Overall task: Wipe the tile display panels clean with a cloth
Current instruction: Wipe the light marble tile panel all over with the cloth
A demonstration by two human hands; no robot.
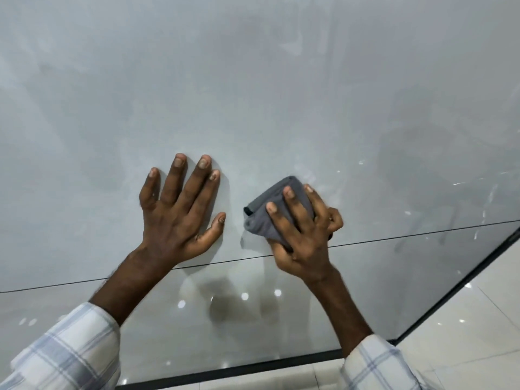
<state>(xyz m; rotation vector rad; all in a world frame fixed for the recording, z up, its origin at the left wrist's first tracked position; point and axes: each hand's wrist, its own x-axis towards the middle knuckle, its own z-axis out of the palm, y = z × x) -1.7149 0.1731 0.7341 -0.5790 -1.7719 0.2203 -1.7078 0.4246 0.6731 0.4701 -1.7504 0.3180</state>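
While the right hand curls fingers and thumb around a folded grey cloth, pressing it to the upper tile panel at centre right, the left hand lies flat beside it, fingers spread, holding nothing. Just below both runs the thin joint to the lower panel. Cloudy smears show across the upper frame, so wiping looks underway with much left. Both panels are pale grey and glossy, the lower mirroring small lights.

The left hand is spread flat, its back to the camera, fingers straight and apart. The right hand curls fingers and thumb round a folded grey cloth. Both forearms reach forward, bare below checked sleeves.
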